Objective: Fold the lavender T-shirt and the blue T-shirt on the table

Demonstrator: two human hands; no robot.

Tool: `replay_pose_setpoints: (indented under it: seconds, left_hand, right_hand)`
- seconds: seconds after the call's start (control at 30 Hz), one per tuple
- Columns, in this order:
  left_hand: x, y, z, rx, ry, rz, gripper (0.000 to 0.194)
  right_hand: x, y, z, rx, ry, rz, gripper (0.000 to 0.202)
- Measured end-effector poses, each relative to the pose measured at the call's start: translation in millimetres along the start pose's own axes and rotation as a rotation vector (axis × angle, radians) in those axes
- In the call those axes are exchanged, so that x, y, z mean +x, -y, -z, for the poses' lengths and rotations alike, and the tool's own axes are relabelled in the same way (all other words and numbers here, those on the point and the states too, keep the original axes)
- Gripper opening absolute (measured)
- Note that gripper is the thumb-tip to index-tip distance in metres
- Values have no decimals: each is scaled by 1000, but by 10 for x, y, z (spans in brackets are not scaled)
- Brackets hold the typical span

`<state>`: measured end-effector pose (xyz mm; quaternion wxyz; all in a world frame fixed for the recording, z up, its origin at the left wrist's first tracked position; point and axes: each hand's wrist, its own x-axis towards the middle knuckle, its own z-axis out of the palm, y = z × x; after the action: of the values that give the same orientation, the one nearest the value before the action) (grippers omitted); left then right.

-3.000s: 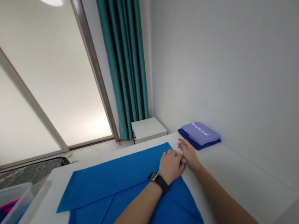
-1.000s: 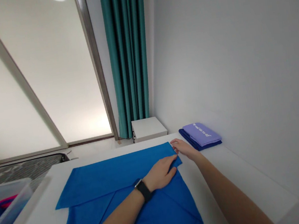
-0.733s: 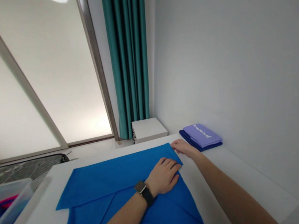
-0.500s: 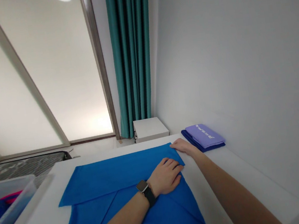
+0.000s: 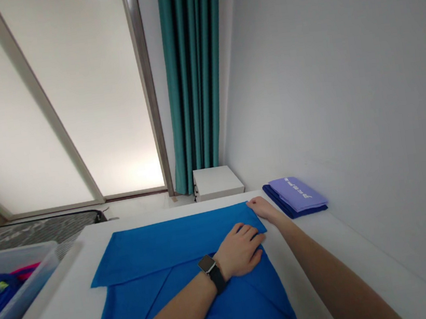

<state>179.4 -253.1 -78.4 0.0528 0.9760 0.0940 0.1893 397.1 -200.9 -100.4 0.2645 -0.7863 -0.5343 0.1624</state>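
A blue T-shirt (image 5: 169, 241) lies on the white table (image 5: 62, 294), its far part folded over in a wide band toward me. A pale label print shows near the bottom edge of the view. My left hand (image 5: 241, 250), with a dark watch (image 5: 211, 270) on the wrist, rests palm down on the shirt close to its right edge, fingers slightly apart. At the far right corner of the folded band, my right hand (image 5: 262, 208) is closed on the cloth; its fingertips are partly hidden.
Folded purple and navy clothes (image 5: 298, 194) are stacked at the table's back right, by the wall. A translucent bin (image 5: 36, 279) with blue and pink clothes stands left. Beyond the table are a white cabinet (image 5: 218, 182) and a green curtain (image 5: 194, 78).
The view has shifted slightly, so everything appears a little further right. Both hands keep their places on the shirt, and the folded band looks the same.
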Motion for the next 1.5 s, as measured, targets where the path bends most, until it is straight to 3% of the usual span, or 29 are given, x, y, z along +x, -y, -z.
replay_pose_setpoints:
  seconds: [0.13,0.23,0.43,0.63,0.9,1.07,1.2,1.33,1.5]
  left_hand:
    - [7,-5,-4,2,-16,62,30]
    - [13,34,-2,18,-59,181,34]
    - [-16,192,-38,57,-42,389,45]
    - [-22,257,-55,37,-20,418,46]
    - [-65,318,-88,61,82,463,53]
    - [-177,508,172,129,67,491,49]
    - [-543,855,583,202,49,632,39]
    - [-1170,1179,953,268,10,886,34]
    - [-1977,1393,1185,412,32,1117,38]
  right_hand:
    - [-21,10,-102,-155,-58,-19,33]
    - [-97,40,-163,-264,-83,-21,36]
    - [-158,116,-133,-394,-34,-33,50]
    - [-181,125,-48,-437,37,-2,42]
    - [-350,159,-112,-523,-10,11,41]
    - [-407,180,-135,-562,-12,9,41]
    - [-411,176,-129,-561,-2,13,44]
    - [-387,157,-127,-540,14,7,44]
    - [-359,118,-122,-508,36,4,44]
